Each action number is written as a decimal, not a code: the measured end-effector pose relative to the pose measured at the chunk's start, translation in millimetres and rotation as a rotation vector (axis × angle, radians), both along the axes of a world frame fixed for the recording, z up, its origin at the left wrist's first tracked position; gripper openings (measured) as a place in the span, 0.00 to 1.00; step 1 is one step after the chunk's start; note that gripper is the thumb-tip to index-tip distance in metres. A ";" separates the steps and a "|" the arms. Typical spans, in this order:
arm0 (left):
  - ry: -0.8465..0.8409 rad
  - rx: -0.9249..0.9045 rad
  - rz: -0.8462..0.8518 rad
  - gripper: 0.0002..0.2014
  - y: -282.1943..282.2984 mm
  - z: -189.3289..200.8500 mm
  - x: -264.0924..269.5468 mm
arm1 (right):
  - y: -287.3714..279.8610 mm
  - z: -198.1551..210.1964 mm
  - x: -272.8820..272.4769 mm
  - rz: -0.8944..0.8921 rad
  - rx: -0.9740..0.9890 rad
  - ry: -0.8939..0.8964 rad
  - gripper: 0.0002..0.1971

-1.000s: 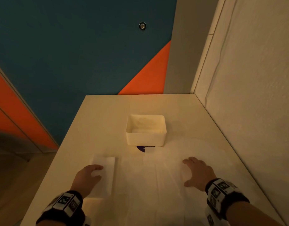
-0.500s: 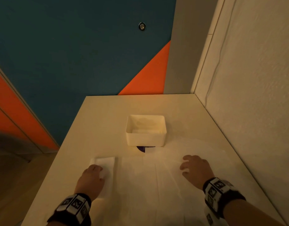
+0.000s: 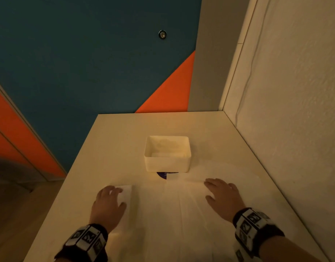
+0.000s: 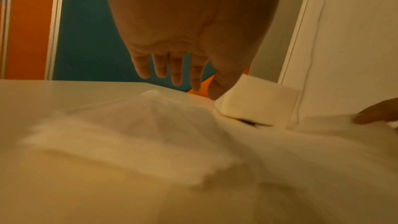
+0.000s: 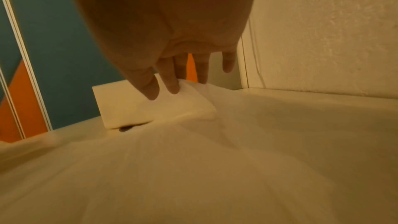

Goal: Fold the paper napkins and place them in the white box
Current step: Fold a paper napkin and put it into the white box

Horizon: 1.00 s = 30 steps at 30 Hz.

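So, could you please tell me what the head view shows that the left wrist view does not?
Only the head view shows inside the box, where something pale lies, the wrist bands, and the folded napkin under the left hand. Only the left wrist view shows that hand's fingers from below, straight and off the paper. Both show the box, the spread napkin and the right hand.

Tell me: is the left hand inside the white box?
No, the left hand lies flat on a folded napkin on the table, well short of the box.
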<state>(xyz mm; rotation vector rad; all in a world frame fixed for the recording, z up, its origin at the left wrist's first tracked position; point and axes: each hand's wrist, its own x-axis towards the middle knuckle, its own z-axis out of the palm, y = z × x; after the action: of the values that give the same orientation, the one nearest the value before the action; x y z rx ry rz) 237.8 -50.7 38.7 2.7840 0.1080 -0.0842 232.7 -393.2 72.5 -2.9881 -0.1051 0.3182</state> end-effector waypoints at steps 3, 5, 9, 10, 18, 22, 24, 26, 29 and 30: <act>-0.032 -0.391 -0.071 0.09 -27.4 23.7 3.7 | 9.2 11.8 2.8 0.019 0.209 -0.140 0.23; 0.084 -0.643 -0.118 0.06 -47.5 43.5 6.5 | 18.3 20.0 4.9 0.027 0.387 -0.244 0.20; 0.200 -0.895 -0.242 0.12 -79.3 71.2 7.9 | 41.7 46.6 5.1 0.006 0.686 -0.312 0.18; 0.229 -0.914 -0.271 0.17 -84.6 74.7 7.7 | 47.5 54.0 4.2 0.012 0.740 -0.307 0.18; 0.368 -1.363 -0.284 0.28 -110.1 112.8 3.3 | 79.2 93.9 -9.0 0.149 0.972 -0.192 0.24; 0.358 -1.502 -0.203 0.20 -111.3 126.2 2.6 | 84.1 102.6 -15.7 0.236 1.152 -0.024 0.26; 0.331 -1.490 -0.154 0.22 -110.1 127.1 5.4 | 83.4 106.1 -18.5 0.255 1.216 0.019 0.24; 0.306 -1.510 -0.075 0.22 -108.9 125.5 9.2 | 79.2 111.3 -17.7 0.235 1.234 -0.030 0.22; 0.297 -1.579 0.001 0.19 -105.9 126.8 12.4 | 66.8 115.2 -8.7 0.048 1.155 -0.279 0.16; 0.300 -1.606 0.008 0.18 -104.5 127.8 13.0 | 61.2 115.3 -4.6 -0.046 1.129 -0.362 0.14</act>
<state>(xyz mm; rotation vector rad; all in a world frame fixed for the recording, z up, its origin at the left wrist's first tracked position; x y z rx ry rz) 250.8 -155.2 166.5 1.1555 0.0683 -0.3807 228.0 -332.0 187.8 -1.8818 -0.1755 -0.2373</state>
